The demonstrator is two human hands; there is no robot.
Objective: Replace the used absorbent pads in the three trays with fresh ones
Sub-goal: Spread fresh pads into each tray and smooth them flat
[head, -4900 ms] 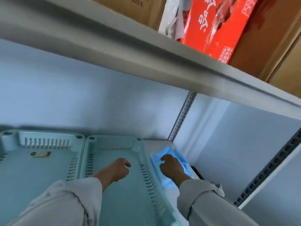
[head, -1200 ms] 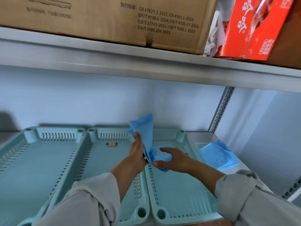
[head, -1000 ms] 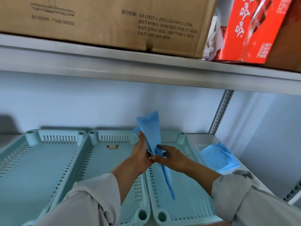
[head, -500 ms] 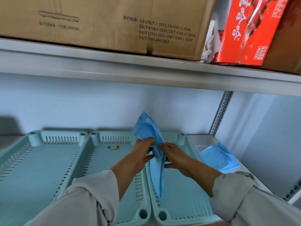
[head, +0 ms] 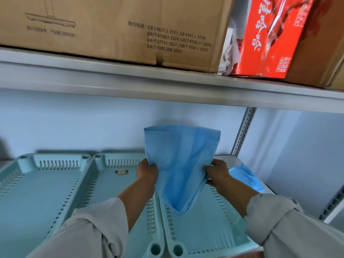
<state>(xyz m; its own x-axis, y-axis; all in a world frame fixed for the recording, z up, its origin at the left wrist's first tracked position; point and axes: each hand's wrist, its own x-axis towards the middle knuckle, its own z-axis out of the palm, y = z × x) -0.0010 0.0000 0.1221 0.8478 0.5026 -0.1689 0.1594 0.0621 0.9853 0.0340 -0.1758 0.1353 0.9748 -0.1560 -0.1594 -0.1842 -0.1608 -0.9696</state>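
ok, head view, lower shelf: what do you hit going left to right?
Left tray → middle tray → left hand → held blue pad, above the right tray → right hand → stack of blue pads → shelf upright.

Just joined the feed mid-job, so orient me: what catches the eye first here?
A blue pad, half unfolded, held up by the left hand and right hand above the right tray. Three pale green trays sit side by side on the shelf, with more blue pads stacked right of them. Overhead, a cardboard box and red carton.
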